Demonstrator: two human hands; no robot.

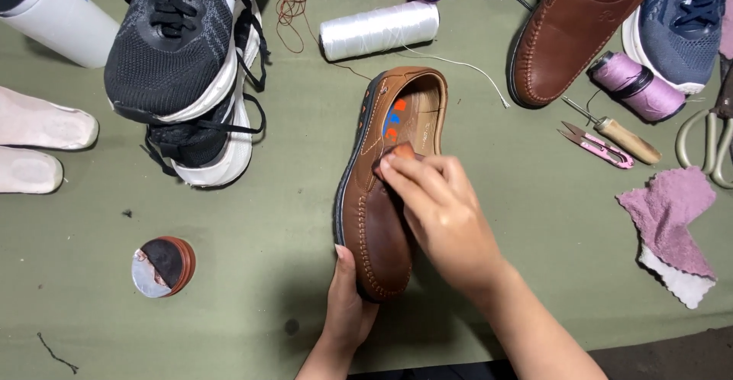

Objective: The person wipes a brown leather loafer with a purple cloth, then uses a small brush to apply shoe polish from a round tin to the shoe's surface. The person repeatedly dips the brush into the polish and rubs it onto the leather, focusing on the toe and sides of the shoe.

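Note:
A brown leather loafer lies on the green table cover, toe toward me. My left hand grips its toe from below. My right hand rests over the shoe's upper, fingertips pressing a small brown pad or cloth against the tongue edge. Orange and blue marks show inside the shoe.
An open tin of brown polish sits at the left. Black knit sneakers are stacked at upper left, with pale insoles beside them. A white thread spool, second brown loafer, purple spool, awl, pink snips and pink cloth lie right.

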